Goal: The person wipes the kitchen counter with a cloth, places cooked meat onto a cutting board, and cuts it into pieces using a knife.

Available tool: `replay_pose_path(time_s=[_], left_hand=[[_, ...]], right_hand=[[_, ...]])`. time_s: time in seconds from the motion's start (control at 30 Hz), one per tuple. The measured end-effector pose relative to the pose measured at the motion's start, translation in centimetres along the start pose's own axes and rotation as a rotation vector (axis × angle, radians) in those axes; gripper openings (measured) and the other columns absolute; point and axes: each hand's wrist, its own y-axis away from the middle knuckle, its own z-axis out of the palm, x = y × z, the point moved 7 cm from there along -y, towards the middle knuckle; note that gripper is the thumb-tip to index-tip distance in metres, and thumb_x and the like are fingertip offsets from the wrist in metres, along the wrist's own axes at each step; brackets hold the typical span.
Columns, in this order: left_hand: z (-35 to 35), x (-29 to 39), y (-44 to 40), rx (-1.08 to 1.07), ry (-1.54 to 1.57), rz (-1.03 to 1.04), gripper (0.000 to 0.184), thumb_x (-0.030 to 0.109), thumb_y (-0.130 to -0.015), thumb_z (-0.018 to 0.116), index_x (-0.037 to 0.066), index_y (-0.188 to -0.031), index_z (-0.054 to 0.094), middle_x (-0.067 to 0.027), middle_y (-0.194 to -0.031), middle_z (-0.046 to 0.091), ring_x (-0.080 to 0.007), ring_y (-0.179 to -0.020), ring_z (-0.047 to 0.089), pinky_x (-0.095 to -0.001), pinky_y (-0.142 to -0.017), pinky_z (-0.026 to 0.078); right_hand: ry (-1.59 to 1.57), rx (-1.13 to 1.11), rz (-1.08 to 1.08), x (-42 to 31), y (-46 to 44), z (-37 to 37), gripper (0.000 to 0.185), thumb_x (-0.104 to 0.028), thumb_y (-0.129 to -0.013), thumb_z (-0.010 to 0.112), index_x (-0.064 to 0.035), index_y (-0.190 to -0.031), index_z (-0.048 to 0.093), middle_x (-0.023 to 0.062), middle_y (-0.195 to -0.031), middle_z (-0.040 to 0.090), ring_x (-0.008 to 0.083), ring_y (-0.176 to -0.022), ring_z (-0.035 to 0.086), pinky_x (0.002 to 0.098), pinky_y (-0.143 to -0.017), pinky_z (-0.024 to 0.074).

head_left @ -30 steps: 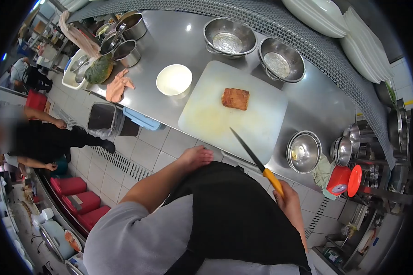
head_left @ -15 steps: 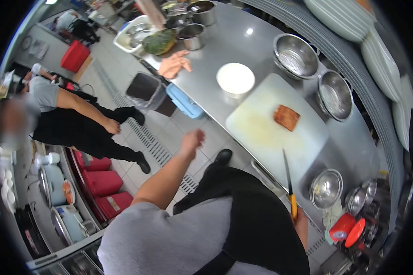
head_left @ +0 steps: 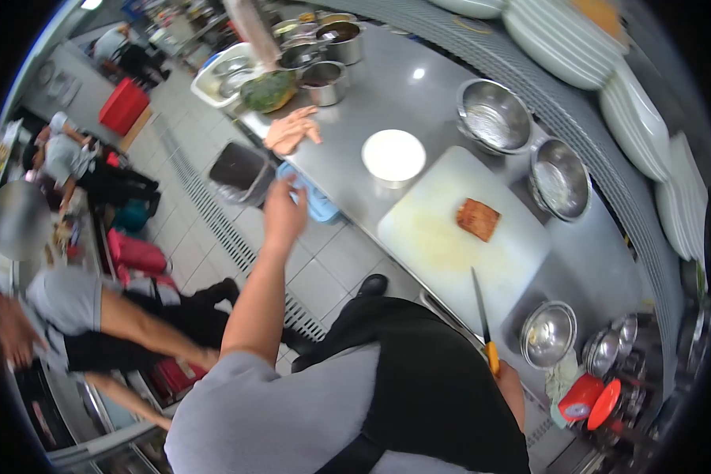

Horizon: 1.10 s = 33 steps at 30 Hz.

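My right hand (head_left: 510, 385) is closed round the yellow handle of a knife (head_left: 480, 304). Its blade points away from me, over the near edge of a white cutting board (head_left: 419, 225). A browned square piece of food, which looks like roasted meat (head_left: 479, 220), lies on the board beyond the knife tip. My left hand (head_left: 284, 209) is raised off the table's left edge with nothing visible in it, its fingers loosely bent and apart. Behind it shows a blue lidded container (head_left: 317, 207). A white round tub (head_left: 393, 156) stands beside the board.
Metal bowls (head_left: 494, 117) line the table's far side; another bowl (head_left: 548, 335) sits near my right. A peach-coloured, glove-like thing (head_left: 292, 130), a green squash (head_left: 268, 92) and steel pots (head_left: 324, 83) are farther left. A bin (head_left: 241, 170) stands on the floor. A co-worker (head_left: 110, 316) is close at left.
My left hand has moved up and left, towards the blue container, and its fingers have loosened. The co-worker at left has come nearer. My right hand still holds the knife.
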Motion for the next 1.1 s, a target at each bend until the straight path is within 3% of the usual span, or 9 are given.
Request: replay_pose_path(time_s=[0.07,0.13,0.2,0.27,0.37,0.5,0.6,0.77,1.1], left_hand=[[3.8,10.4,4.6,-0.270,0.131,0.139,0.032,0.018,-0.086,0.071,0.002,-0.113,0.066,-0.0151,-0.102,0.070,-0.0332,-0.098,0.067,-0.0430,-0.085,0.053],[8.3,16.5,7.0,-0.257,0.139,0.637,0.040,0.019,-0.085,0.072,0.003,-0.121,0.064,-0.0152,-0.112,0.068,-0.0336,-0.098,0.066,-0.0420,-0.090,0.052],[11.5,22.5,8.3,-0.361,0.110,0.838,0.054,0.022,-0.082,0.075,0.007,-0.131,0.058,-0.0150,-0.124,0.063,-0.0321,-0.115,0.060,-0.0428,-0.100,0.046],[14.8,27.1,9.0,-0.543,0.065,0.958,0.071,0.025,-0.079,0.077,0.010,-0.142,0.048,-0.0154,-0.135,0.056,-0.0311,-0.129,0.050,-0.0435,-0.109,0.038],[19.6,31.2,10.6,-0.632,-0.185,1.249,0.080,0.024,-0.075,0.079,0.012,-0.146,0.043,-0.0154,-0.135,0.054,-0.0321,-0.131,0.047,-0.0449,-0.111,0.035],[24.1,33.3,11.2,-0.686,-0.430,1.365,0.084,0.023,-0.073,0.080,0.013,-0.147,0.042,-0.0155,-0.130,0.056,-0.0329,-0.129,0.048,-0.0454,-0.111,0.035],[24.9,33.9,10.9,-0.829,-0.541,1.264,0.085,0.023,-0.071,0.080,0.013,-0.147,0.042,-0.0155,-0.127,0.056,-0.0320,-0.127,0.050,-0.0440,-0.110,0.035],[21.2,31.2,9.4,-0.900,0.237,0.742,0.087,0.026,-0.070,0.082,0.007,-0.146,0.042,-0.0182,-0.134,0.054,-0.0347,-0.129,0.049,-0.0446,-0.110,0.038],[18.8,26.1,11.2,-0.843,0.168,0.729,0.091,0.027,-0.071,0.084,0.008,-0.147,0.039,-0.0203,-0.140,0.050,-0.0371,-0.131,0.047,-0.0465,-0.110,0.039]], right_hand=[[0.001,-0.093,0.011,-0.1,0.3,0.5,0.046,-0.043,-0.093,0.065,0.0028,-0.098,0.065,0.0278,-0.085,0.067,0.0463,-0.084,0.064,0.0504,-0.073,0.0487],[-0.024,-0.043,0.004,0.2,0.6,0.5,0.046,-0.044,-0.093,0.064,0.0025,-0.097,0.065,0.0272,-0.084,0.067,0.0455,-0.083,0.065,0.0502,-0.074,0.0490],[-0.032,-0.004,-0.025,-0.2,1.1,-0.2,0.046,-0.044,-0.094,0.064,0.0022,-0.096,0.065,0.0267,-0.084,0.067,0.0448,-0.083,0.065,0.0500,-0.074,0.0492],[0.041,0.011,-0.005,-0.9,1.6,-0.9,0.047,-0.046,-0.093,0.064,0.0014,-0.094,0.064,0.0251,-0.081,0.067,0.0439,-0.081,0.065,0.0506,-0.074,0.0494],[-0.022,0.074,-0.026,0.7,1.7,-0.1,0.046,-0.045,-0.093,0.065,0.0011,-0.091,0.064,0.0242,-0.077,0.066,0.0447,-0.078,0.065,0.0511,-0.072,0.0495],[-0.068,0.255,-0.027,0.5,3.3,-0.5,0.042,-0.041,-0.092,0.067,0.0012,-0.088,0.063,0.0239,-0.075,0.066,0.0454,-0.075,0.064,0.0514,-0.069,0.0496],[-0.132,0.361,0.054,1.1,4.7,-0.8,0.040,-0.037,-0.092,0.069,0.0019,-0.085,0.062,0.0248,-0.074,0.065,0.0458,-0.074,0.063,0.0511,-0.067,0.0493],[-0.301,0.410,0.098,3.5,4.8,0.3,0.040,-0.035,-0.093,0.067,0.0031,-0.085,0.060,0.0266,-0.075,0.063,0.0471,-0.073,0.062,0.0513,-0.065,0.0477],[-0.335,0.386,0.102,3.3,1.3,-0.3,0.040,-0.036,-0.096,0.064,0.0028,-0.089,0.060,0.0262,-0.076,0.064,0.0468,-0.074,0.063,0.0508,-0.065,0.0482]])
